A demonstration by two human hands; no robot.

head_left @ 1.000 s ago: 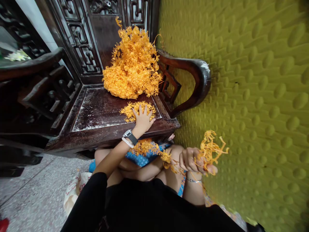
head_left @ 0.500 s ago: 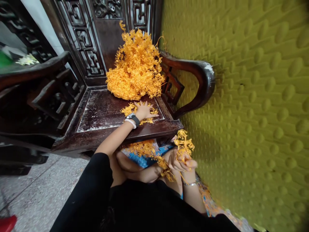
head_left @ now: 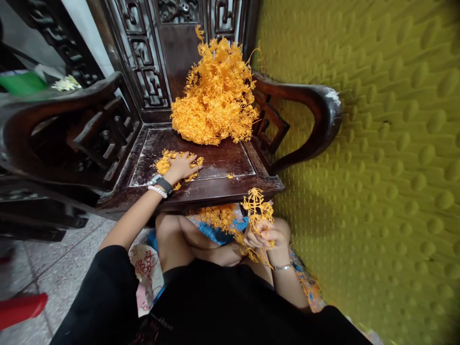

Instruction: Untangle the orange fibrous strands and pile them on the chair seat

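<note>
My left hand (head_left: 180, 167) lies flat with its fingers spread, pressing on a small pile of thin orange branching sprigs (head_left: 164, 164) on the dark wooden chair seat (head_left: 219, 160). My right hand (head_left: 264, 234) is closed around an orange branching sprig (head_left: 256, 206), held upright in front of the seat's edge. A large heap of the same orange sprigs (head_left: 215, 98) stands at the back of the seat. One loose orange bit (head_left: 230, 176) lies near the seat's front right.
Curved wooden armrests flank the seat, the right one (head_left: 323, 115) close to a yellow-green textured wall (head_left: 391, 191). More orange sprigs (head_left: 219, 215) lie below the seat beside blue plastic (head_left: 212, 233). A red object (head_left: 21, 309) is on the tiled floor at left.
My left hand has slid the small pile leftward across the seat, leaving one bit behind at right. My right hand still holds its sprig. The view has shifted slightly.
</note>
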